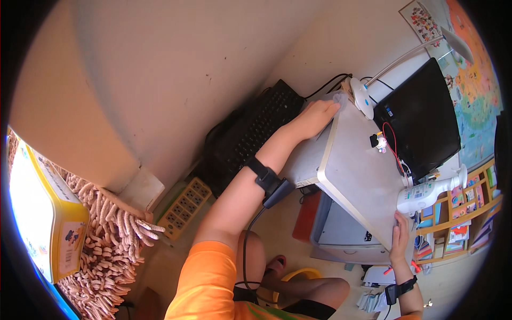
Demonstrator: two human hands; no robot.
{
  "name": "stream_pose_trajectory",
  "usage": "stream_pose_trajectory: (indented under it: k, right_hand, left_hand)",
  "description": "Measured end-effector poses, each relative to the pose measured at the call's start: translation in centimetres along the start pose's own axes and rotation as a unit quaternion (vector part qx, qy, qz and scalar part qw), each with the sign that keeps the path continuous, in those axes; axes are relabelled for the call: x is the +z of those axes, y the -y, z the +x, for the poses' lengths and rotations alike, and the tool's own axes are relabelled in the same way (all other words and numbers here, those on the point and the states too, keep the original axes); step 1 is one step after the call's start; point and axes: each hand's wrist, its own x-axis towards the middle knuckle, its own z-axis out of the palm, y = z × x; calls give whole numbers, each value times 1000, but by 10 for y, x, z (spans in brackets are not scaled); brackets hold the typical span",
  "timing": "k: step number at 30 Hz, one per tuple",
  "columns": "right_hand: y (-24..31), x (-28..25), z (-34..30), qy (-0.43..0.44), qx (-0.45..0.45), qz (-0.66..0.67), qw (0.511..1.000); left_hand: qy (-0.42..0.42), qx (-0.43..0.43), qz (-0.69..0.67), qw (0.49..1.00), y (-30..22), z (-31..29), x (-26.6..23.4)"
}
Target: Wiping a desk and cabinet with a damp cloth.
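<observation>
Viewed from my remote station, the left hand has its fingers bent over a greyish cloth, gripping it against the border of the grey surface; part of the cloth shows just past the fingertips. I have the right hand spread along the opposite border of the surface, fingers extended and grasping nothing that I can see. A white spray bottle is just beside the right fingertips; I cannot tell whether they touch it. Below the surface, to the left of the right hand, I note a pulled-out drawer. Left of the left hand is a black keyboard, and farther to its lower left a yellow socket strip. Between the two hands, I find a small figurine with a red cord on the surface. Just beyond the left hand sits the white base of a desk lamp, its neck curving away to the right. To the right of the left hand I see a dark screen. Farther out, beyond the right hand, is a wooden bookshelf; a colourful map covers the wall behind the screen.
</observation>
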Motion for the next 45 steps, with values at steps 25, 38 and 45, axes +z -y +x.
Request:
stream_pose_trajectory:
  k: [25, 38, 45]
  right_hand:
    - [-4, -7, -7, -51, -26, 38, 998]
    - [-22, -5, -13, -102, -59, 47, 992]
    - [-29, 6, -13, -104, -67, 52, 991]
  left_hand:
    - [53, -146, 49, 987, -105, -119, -24]
    - [235, -122, 438, 859, -149, -32, 4]
    - [-186, -169, -57, 966, -119, -159, -19]
